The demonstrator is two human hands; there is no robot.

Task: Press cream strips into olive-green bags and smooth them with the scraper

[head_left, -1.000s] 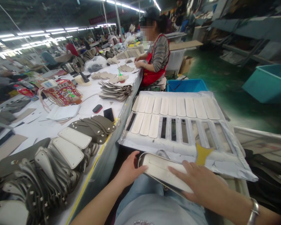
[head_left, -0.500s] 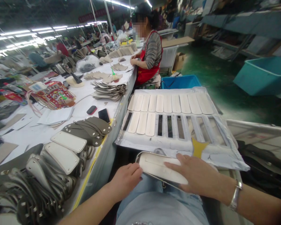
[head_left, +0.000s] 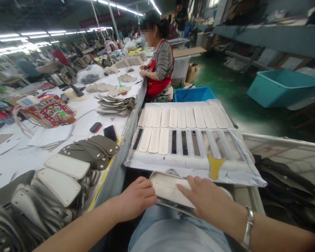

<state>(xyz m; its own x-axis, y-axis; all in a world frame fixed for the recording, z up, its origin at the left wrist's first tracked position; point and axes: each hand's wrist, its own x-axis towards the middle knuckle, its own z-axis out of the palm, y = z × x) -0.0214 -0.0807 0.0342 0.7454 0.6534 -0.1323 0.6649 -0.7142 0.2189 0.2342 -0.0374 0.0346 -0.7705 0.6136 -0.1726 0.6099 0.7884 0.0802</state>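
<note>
A long cream panel [head_left: 168, 186] with rounded corners lies above my lap, seated in a thin, dark-edged rim that resembles a shallow tray or frame. My left hand [head_left: 138, 197] is closed at its left end, fingers curled over the edge. Across the panel's right part lies my right hand [head_left: 207, 196], palm down with fingers stretched out and apart on its surface; it hides that part. Just beyond, a white slotted board [head_left: 152, 162] carries rows of similar cream panels [head_left: 173, 117], with dark open slots in the front row. A yellow piece [head_left: 215, 166] sits on its near edge.
On the left, a white worktable [head_left: 94, 122] bears piles of grey-backed pieces [head_left: 36, 206], a phone [head_left: 110, 133] and a patterned box [head_left: 48, 110]. A co-worker [head_left: 161, 63] in a red apron sits farther along. Bins [head_left: 283, 89] stand right; a crate [head_left: 286, 143] holds dark pieces.
The view has turned slightly right, so the surroundings sit farther left. My right hand still lies across the panel and my left hand keeps to its left end.
</note>
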